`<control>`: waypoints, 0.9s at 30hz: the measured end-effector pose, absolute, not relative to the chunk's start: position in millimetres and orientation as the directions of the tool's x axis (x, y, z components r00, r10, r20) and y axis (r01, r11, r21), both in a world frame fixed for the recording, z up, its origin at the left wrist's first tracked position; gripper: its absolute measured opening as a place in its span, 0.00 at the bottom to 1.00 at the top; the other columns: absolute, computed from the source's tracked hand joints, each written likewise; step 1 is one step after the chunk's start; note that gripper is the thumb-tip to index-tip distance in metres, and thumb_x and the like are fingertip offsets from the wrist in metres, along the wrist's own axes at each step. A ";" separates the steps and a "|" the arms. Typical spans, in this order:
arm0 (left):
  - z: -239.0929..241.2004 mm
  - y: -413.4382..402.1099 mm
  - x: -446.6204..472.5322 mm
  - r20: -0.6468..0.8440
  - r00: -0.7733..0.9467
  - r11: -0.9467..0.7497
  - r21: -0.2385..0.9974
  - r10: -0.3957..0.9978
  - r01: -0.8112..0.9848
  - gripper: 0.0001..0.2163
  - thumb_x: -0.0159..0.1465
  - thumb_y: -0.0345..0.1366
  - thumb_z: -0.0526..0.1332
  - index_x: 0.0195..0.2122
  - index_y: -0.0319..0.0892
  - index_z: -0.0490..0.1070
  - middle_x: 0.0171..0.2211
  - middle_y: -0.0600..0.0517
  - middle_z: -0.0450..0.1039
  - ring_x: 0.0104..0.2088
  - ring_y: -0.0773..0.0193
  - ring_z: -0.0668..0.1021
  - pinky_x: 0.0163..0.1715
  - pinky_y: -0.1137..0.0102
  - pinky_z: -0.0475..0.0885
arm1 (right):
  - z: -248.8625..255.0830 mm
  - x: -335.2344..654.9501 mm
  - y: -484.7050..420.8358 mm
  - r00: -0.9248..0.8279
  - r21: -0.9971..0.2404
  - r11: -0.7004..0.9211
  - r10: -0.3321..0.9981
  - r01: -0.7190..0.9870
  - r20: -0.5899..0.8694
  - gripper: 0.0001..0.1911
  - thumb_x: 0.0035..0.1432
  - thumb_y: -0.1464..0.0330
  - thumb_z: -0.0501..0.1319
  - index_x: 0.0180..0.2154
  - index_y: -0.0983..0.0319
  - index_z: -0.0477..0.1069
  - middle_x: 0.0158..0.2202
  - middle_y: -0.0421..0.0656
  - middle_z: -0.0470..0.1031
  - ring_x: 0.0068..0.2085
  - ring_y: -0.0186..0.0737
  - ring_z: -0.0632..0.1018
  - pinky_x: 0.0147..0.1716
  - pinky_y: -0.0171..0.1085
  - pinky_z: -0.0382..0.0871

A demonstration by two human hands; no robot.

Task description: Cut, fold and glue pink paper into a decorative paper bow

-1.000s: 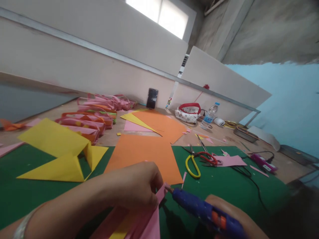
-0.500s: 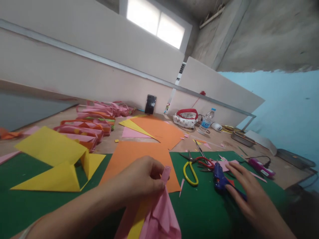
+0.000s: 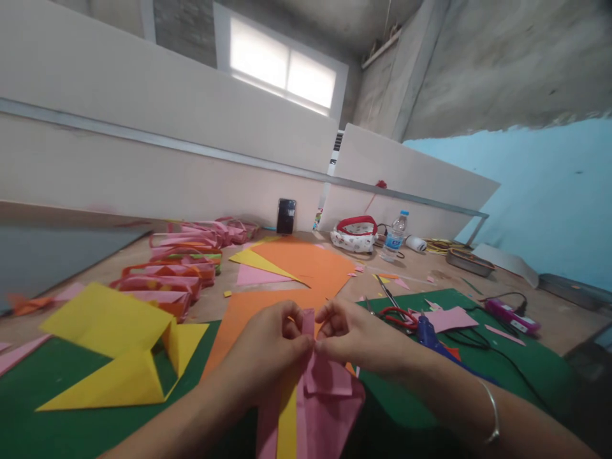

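Note:
My left hand [image 3: 270, 347] and my right hand [image 3: 356, 338] meet at the middle, both pinching a narrow pink paper strip [image 3: 308, 322] that sticks up between the fingertips. Below them hangs the folded pink paper piece [image 3: 329, 401] with a yellow band [image 3: 287, 421] down its left side. The blue glue gun [image 3: 428, 333] lies on the green mat [image 3: 57, 408] just right of my right hand, beside red-handled scissors [image 3: 396, 317].
Folded yellow paper [image 3: 115, 350] lies at left, orange sheets [image 3: 306, 261] in the middle, a row of pink and orange paper baskets [image 3: 182, 268] behind. A phone [image 3: 285, 216], pouch [image 3: 356, 233], water bottle [image 3: 395, 236] and a purple tool with cord [image 3: 511, 315] sit farther back and right.
My right hand set the blue glue gun down on the mat, then came left to join my left hand on the pink strip. The view tilted upward.

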State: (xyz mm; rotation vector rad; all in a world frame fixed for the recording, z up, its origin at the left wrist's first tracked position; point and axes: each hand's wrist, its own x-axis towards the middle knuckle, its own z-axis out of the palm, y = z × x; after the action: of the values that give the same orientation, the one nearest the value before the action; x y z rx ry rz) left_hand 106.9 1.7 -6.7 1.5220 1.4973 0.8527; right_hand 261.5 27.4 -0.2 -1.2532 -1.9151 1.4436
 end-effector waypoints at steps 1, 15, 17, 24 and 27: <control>-7.5 1.8 107.0 -0.085 0.075 0.046 0.905 0.994 0.422 0.03 0.47 0.29 0.55 0.23 0.42 0.61 0.15 0.60 0.63 0.18 0.70 0.67 0.19 0.76 0.56 | -1.4 261.5 29.1 -0.501 -0.911 0.071 0.851 0.405 -0.157 0.11 0.46 0.75 0.59 0.35 0.64 0.64 0.25 0.36 0.66 0.24 0.27 0.66 0.20 0.27 0.57; -21.5 16.4 95.4 -0.153 0.190 0.098 0.958 0.970 0.270 0.05 0.46 0.33 0.58 0.25 0.39 0.65 0.17 0.59 0.65 0.20 0.71 0.68 0.21 0.75 0.59 | -27.1 254.4 37.2 -0.519 -0.909 0.364 0.827 0.202 0.216 0.09 0.42 0.79 0.58 0.29 0.64 0.67 0.27 0.38 0.70 0.27 0.30 0.69 0.26 0.30 0.63; -20.8 15.4 95.0 -0.155 0.197 0.105 0.965 0.968 0.242 0.06 0.45 0.33 0.59 0.25 0.39 0.66 0.17 0.59 0.66 0.20 0.71 0.68 0.22 0.75 0.60 | -26.4 254.9 35.1 -0.513 -0.898 0.398 0.820 0.190 0.255 0.08 0.43 0.79 0.59 0.29 0.64 0.67 0.27 0.39 0.71 0.27 0.30 0.70 0.27 0.32 0.64; -21.1 10.0 98.2 -0.184 0.230 0.149 0.975 0.955 0.162 0.04 0.44 0.31 0.58 0.22 0.40 0.64 0.13 0.62 0.61 0.15 0.74 0.64 0.17 0.76 0.54 | -29.1 254.0 34.9 -0.433 -0.881 0.449 0.831 0.151 0.350 0.06 0.45 0.76 0.61 0.30 0.63 0.67 0.27 0.38 0.71 0.28 0.31 0.71 0.29 0.33 0.66; -21.7 8.2 100.4 -0.190 0.217 0.164 0.977 0.957 0.133 0.04 0.45 0.32 0.58 0.23 0.41 0.64 0.13 0.63 0.60 0.14 0.75 0.62 0.17 0.77 0.52 | -31.5 253.3 35.6 -0.411 -0.891 0.437 0.840 0.126 0.354 0.06 0.44 0.75 0.62 0.29 0.63 0.67 0.26 0.38 0.71 0.27 0.31 0.71 0.29 0.33 0.66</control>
State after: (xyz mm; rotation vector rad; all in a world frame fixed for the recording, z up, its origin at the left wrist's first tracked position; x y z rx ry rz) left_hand 100.4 8.2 -21.7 1.2567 1.1974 0.8528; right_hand 253.3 35.6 -31.5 -0.8247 -1.8219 1.0357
